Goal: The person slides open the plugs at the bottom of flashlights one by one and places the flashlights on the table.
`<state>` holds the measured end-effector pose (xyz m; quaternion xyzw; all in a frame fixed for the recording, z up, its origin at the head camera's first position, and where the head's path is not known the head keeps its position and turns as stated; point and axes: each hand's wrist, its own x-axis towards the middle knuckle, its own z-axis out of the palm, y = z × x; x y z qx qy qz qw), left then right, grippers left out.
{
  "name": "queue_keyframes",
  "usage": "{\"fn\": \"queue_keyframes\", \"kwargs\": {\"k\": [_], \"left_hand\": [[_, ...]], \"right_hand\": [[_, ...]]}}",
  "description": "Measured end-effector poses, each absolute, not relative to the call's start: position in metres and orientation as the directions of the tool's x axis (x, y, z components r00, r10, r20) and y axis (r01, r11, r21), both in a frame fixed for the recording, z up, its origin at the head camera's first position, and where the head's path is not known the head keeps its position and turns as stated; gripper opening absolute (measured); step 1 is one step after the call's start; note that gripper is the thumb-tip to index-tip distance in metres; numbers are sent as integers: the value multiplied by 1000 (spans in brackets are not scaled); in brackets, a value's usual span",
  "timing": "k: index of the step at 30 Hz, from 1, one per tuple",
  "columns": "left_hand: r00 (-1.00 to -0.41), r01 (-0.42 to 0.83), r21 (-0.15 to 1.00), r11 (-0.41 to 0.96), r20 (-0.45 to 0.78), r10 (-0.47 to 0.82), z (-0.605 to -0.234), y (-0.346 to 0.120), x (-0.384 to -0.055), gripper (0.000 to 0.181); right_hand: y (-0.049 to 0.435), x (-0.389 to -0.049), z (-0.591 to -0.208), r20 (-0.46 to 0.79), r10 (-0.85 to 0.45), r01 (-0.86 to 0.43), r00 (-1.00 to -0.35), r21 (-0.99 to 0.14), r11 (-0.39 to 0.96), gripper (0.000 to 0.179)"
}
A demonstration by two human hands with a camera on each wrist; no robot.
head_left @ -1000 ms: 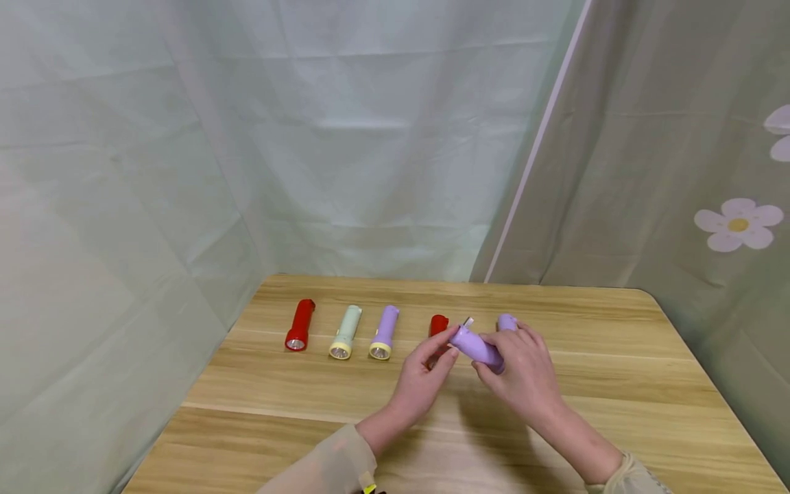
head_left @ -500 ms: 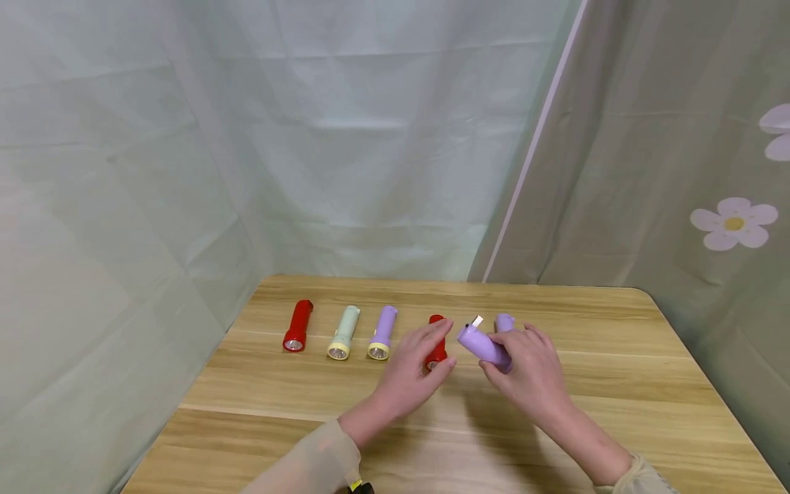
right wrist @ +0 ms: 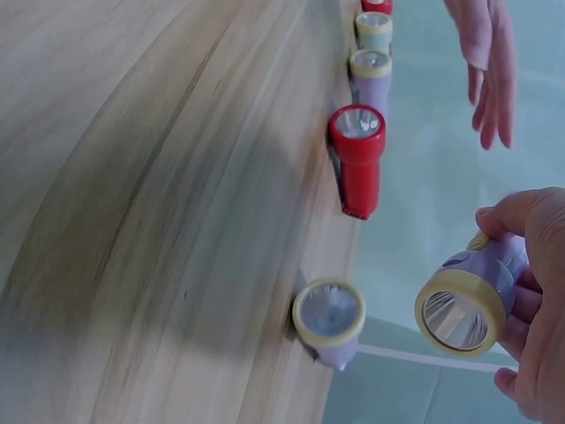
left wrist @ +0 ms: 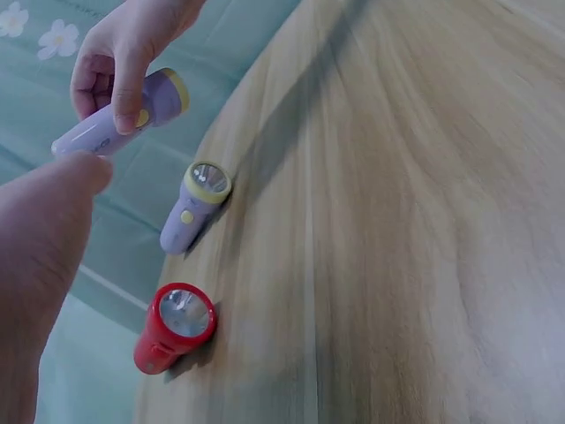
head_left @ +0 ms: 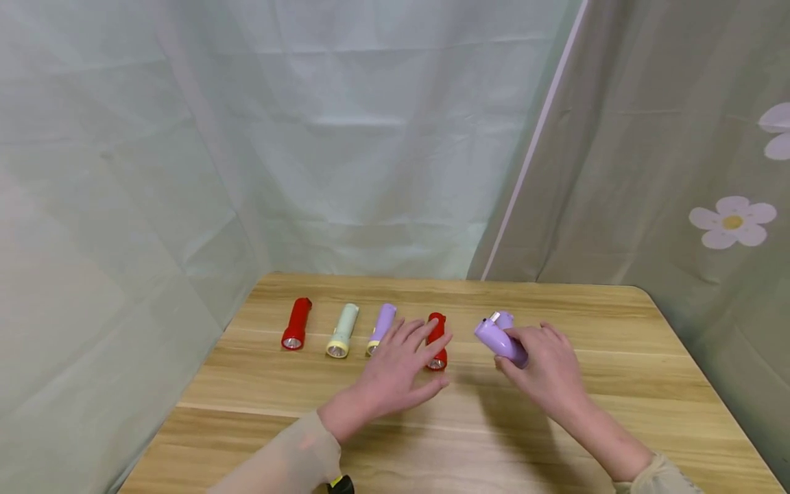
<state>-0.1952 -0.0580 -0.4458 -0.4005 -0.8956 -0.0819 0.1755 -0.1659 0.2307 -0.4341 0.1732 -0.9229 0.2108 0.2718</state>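
Observation:
My right hand [head_left: 546,367] grips a purple flashlight [head_left: 501,341] above the table, tail end up and to the left. A small plug-like piece sticks out at that tail. In the right wrist view the held flashlight [right wrist: 463,305] shows its cream rim and lens, with the thumb by its button. My left hand [head_left: 395,374] hovers with fingers spread and holds nothing, in front of a red flashlight [head_left: 437,343]. It partly covers a purple flashlight [head_left: 384,322] lying on the table. Behind the held one lies another purple flashlight [left wrist: 192,208], mostly hidden in the head view.
Further left on the wooden table [head_left: 259,391] lie a mint-green flashlight [head_left: 343,329] and a second red flashlight [head_left: 297,322], in a row with the others, lenses toward me. Pale curtains [head_left: 370,137] hang behind the table's far edge.
My left hand has let go of the purple flashlight's tail and drawn back left, its fingers spreading. The right hand has moved slightly right with the flashlight.

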Motion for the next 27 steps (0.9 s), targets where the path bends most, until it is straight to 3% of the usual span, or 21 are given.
{"fn": "queue_keyframes", "kwargs": {"k": [7, 14, 21, 27], "left_hand": [[-573, 798, -52, 600, 239, 784, -446, -56, -187, 76], [-504, 848, -91, 521, 165, 848, -446, -42, -179, 74], [-478, 859, -130, 495, 139, 867, -447, -23, -176, 73], [-475, 859, -146, 490, 127, 871, -448, -4, -175, 73]], "right_hand": [[252, -167, -428, 538, -189, -384, -821, -277, 881, 41], [282, -174, -423, 468, -126, -308, -874, -335, 891, 36], [306, -183, -427, 397, -44, -206, -917, -377, 903, 41], [319, -194, -433, 262, 42, -79, -964, -434, 898, 46]]}}
